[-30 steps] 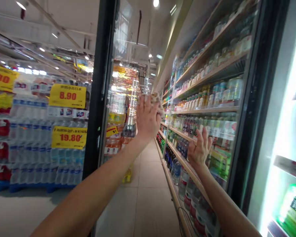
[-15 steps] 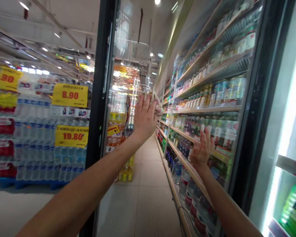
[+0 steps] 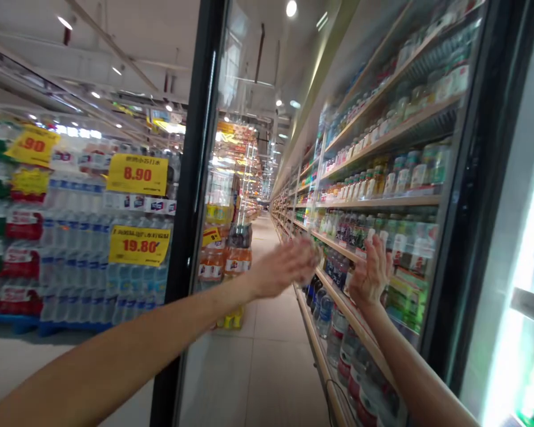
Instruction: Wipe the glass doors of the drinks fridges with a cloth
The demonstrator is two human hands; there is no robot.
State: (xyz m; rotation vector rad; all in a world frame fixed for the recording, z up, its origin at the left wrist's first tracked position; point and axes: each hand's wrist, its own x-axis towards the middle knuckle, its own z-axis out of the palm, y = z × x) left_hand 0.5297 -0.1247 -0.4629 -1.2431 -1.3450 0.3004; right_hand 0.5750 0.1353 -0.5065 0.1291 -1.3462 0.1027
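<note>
A glass cooler door [image 3: 267,367] with a dark frame fills the middle of the head view. My left hand [image 3: 280,267] reaches across it from the left, blurred by motion. Under its fingers is a pale cleaning cloth [image 3: 312,256], mostly hidden and smeared. Hand and cloth appear to lie against the pane. Further right, my right hand [image 3: 370,274] is raised with its fingers stretched upward and nothing in it. It is at the pane, near the door's right side; whether it touches the glass I cannot tell.
Shelves of bottled drinks [image 3: 378,184] show through or in the glass on the right. Stacked packs of water bottles [image 3: 78,261] with yellow price signs [image 3: 137,174] stand left. The door's dark frame [image 3: 189,225] rises between. A lit cooler interior [image 3: 502,332] borders the right.
My left hand has moved down and to the right across the pane with the cloth. My right hand stays almost in place. The view has shifted slightly, moving the door frame rightward.
</note>
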